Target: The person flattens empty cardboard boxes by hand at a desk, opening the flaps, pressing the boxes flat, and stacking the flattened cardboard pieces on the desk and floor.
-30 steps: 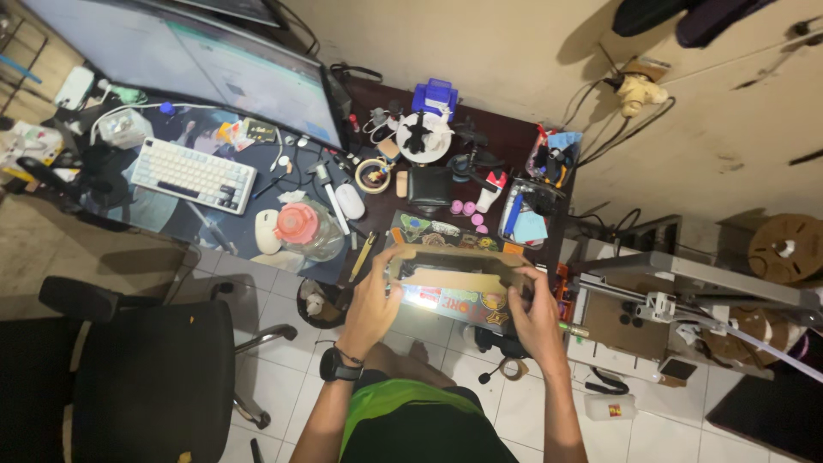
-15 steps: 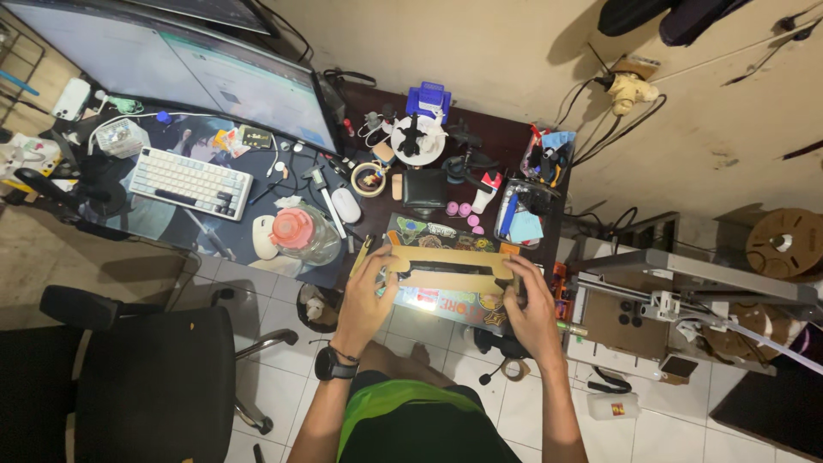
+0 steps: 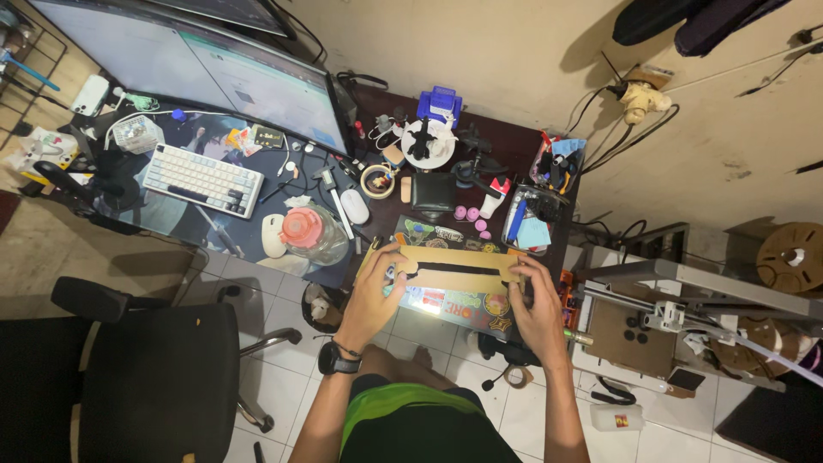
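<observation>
Looking down, I log the largest item first: a dark table (image 3: 257,244) running from far left to centre-right, carrying a wide curved monitor (image 3: 197,73) along its far edge. Near left, on the tiled floor, stands a black office chair (image 3: 146,377). To the right of the table sits a grey metal machine frame (image 3: 686,291). On the table, left of centre, lies a white keyboard (image 3: 201,180); nearer and to its right stands a clear jug with a pink lid (image 3: 310,231), a white mouse (image 3: 273,236) just beside it.

At the near edge of the table, centre, a sticker-covered laptop (image 3: 459,304) lies flat. Over it I hold a flat brown cardboard piece with a long dark slot (image 3: 454,267), lying level across the laptop's far half. My left hand (image 3: 377,287) is curled around its left end, thumb on top. My right hand (image 3: 536,296) is curled around its right end likewise. A black watch (image 3: 334,360) sits on my left wrist.
</observation>
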